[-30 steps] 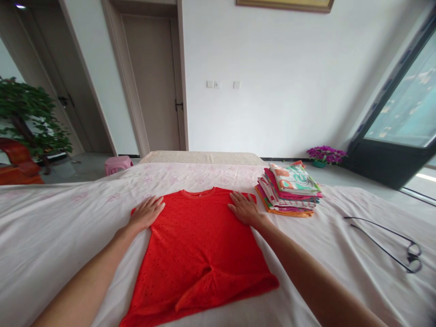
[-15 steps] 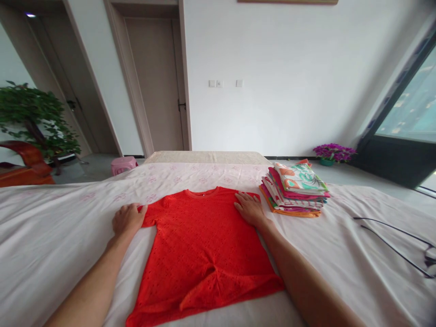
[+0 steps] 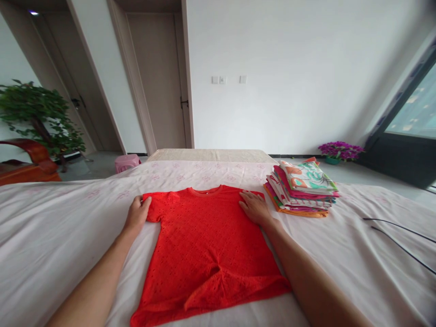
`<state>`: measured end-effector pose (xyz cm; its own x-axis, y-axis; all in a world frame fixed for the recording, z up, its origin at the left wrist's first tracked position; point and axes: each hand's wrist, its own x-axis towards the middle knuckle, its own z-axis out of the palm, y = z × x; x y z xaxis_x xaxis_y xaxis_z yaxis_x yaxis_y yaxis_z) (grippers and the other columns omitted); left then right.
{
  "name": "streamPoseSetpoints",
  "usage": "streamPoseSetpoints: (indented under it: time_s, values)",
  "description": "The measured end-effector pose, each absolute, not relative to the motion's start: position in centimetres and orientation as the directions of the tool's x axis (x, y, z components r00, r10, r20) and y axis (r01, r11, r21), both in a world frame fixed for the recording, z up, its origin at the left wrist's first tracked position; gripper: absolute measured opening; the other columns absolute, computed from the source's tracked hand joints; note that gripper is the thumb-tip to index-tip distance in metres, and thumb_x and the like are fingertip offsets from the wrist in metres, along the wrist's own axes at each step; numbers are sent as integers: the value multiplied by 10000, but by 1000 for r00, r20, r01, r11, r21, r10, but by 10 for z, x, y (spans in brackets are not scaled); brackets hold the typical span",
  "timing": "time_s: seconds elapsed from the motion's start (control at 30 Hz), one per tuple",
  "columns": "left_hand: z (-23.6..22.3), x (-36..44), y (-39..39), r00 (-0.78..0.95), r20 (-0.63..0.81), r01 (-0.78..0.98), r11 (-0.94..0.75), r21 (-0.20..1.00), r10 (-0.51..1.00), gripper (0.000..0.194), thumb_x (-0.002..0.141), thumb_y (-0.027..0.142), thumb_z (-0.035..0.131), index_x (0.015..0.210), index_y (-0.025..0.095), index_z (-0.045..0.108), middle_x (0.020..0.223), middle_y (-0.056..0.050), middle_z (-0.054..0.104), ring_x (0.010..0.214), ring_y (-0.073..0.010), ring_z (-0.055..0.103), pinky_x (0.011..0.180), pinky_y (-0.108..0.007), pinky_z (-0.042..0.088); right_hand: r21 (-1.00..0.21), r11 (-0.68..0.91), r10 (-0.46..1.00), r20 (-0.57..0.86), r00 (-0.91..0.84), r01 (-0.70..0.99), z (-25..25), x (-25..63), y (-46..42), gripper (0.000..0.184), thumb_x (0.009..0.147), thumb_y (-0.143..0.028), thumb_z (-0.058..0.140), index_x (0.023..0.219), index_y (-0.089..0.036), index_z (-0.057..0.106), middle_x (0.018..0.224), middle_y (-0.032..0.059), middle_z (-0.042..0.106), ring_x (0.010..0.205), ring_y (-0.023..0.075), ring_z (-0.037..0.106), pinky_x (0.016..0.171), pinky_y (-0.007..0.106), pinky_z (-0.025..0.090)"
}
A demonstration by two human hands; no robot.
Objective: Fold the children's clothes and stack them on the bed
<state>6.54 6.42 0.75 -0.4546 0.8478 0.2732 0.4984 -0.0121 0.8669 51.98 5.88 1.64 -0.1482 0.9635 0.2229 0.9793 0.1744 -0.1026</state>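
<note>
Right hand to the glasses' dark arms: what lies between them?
Head view: the folded stack lies beside the right hand, then bare, rumpled white sheet runs to the glasses' arms.

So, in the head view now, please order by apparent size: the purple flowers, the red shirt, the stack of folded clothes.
1. Red shirt
2. Stack of folded clothes
3. Purple flowers
</note>
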Motion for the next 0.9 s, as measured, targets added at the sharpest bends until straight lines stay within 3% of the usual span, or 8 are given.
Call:
streamPoseSetpoints:
  time_s: [0.3,0.53,0.7,0.9]
  values:
    - [9,75,68,-423,112,187,-35,982,899,379,651,502,632,827,168,598,654,-6,650,610,-177,616,567,-278,499,-98,183,961,228,-157,978,14,522,60,537,984,-438,335,1444,-195,471,1509,82,456,1377,243,408,1145,393,243]
    - [13,77,66,-385,17,21,-10,1000,923,382,675,473,644,891,158,637,666,-25,680,639,-187,677,608,-305,549,-102,192,960,227,-165,976,17,521,58,535,985,-428,338,1444,-188,472,1503,85,464,1377,246,409,1140,398,254]
    - [16,82,64,-407,42,19,-38,999,912,422,689,511,625,909,151,637,713,-40,697,657,-187,678,617,-312,555,-110,191,962,220,-164,975,16,522,59,535,984,-427,345,1449,-193,467,1512,90,451,1381,247,404,1143,403,245]
    - [15,82,65,-467,146,148,-86,985,872,445,700,577,587,879,170,615,706,-13,672,692,-185,644,645,-290,535,-120,186,966,205,-159,975,16,522,60,540,982,-434,343,1456,-201,459,1515,84,448,1384,246,400,1147,400,236]
